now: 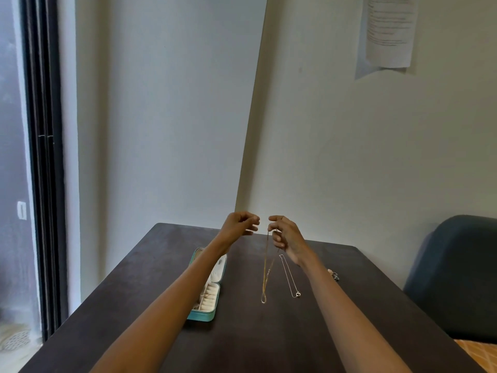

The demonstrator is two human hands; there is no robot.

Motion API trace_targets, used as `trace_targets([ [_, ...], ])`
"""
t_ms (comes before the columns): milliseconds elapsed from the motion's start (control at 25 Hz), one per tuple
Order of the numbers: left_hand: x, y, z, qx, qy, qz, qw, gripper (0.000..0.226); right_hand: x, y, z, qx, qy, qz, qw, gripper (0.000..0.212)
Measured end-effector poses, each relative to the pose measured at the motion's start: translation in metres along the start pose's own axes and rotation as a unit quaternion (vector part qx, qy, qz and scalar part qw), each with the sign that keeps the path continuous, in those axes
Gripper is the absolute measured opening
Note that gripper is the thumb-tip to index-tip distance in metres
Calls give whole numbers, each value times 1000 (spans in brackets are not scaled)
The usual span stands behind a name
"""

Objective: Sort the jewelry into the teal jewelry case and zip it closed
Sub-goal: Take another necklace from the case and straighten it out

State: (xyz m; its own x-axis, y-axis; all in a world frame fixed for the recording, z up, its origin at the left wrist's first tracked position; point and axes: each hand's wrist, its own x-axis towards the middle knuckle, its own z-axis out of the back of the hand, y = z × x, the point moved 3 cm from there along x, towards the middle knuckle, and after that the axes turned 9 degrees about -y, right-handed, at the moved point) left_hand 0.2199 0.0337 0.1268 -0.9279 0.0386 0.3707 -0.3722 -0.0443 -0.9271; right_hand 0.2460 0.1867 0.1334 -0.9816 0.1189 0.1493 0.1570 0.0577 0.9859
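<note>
Jewelry case [208, 289], teal outside and cream inside, lies open at lower left of centre on the dark table [150, 265], partly crossed by the left forearm; its ring rolls and compartments face up, ready to take pieces, and its zip is not yet closed. Above it, near mid-frame, the left hand [240, 224] is raised with fingers loosely curled and nothing visibly between them, probably poised to take the chain's other end. Just right of it, the right hand [285, 234] pinches the top of a gold necklace [265, 270], holding it high so the chain hangs straight and free of tangles, its lowest loop at or just over the tabletop. Further right a silver necklace [290, 275] with a small pendant lies stretched out on the table, waiting. Beyond the right forearm, some small pieces [333, 275] sit by the table edge, too small to identify.
</note>
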Motion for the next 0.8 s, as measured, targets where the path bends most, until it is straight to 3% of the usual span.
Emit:
trace_targets([
  [160,-7,6,-30,-29,156,60,986,34,-6,5,5,-15,10,10,1000,17],
  [240,-5,1,-35,8,132,21,991,30,-6,6,11,-41,4,13,999,17],
  [360,1,-10,-32,70,28,-25,997,23,-4,0,27,-65,-11,14,998,17],
  [520,5,-11,-27,24,-57,-15,998,19,-8,-16,49,-130,-15,28,991,16],
  [680,-1,3,-32,-38,-1,64,997,18,-10,-23,49,-129,-29,41,990,11],
  [800,-8,14,-35,45,91,46,994,21,-8,-25,41,-100,-43,57,992,11],
])
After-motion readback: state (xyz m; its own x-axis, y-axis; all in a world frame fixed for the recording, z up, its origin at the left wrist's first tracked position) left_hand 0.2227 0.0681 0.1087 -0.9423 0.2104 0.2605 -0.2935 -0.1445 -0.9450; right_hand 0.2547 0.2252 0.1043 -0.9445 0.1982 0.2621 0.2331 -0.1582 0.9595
